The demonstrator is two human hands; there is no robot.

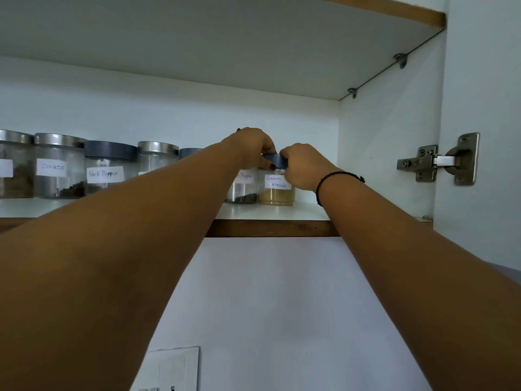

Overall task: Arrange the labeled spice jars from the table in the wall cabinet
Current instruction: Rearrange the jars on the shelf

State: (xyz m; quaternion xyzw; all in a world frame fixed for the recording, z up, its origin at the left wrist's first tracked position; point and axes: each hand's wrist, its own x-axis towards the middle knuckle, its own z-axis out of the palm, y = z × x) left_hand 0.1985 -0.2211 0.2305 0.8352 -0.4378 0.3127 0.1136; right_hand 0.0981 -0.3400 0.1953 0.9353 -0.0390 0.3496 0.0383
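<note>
Head view, looking up into the wall cabinet. Both arms are reaching up and forward to the shelf (270,228). The Garam Masala jar (277,196) is standing upright on it, long axis vertical, label facing the camera, yellowish powder filling the lower part.

It is sitting at the right end of the jar row, just beside a pepper jar (242,193) on its left. I can't tell if those two are touching. Bare shelf is running from the jar toward the cabinet side wall (389,153) on the right.

The left hand (248,143) is coming over from the left, fingers curling down onto the dark lid (273,158). The right hand (304,167) is wrapping the same lid from the right. So the jar is lying directly between the hands, below the fingers, with both equally near and neither hand on the glass body.

My guess is that any next nudge or release is turning on that lid grip, with the pepper jar crowding the left side and free room lying to the right.

Farther left, the Black Pepper jar (108,170) and another labeled jar (57,167) are lining the shelf toward its left end.
</note>
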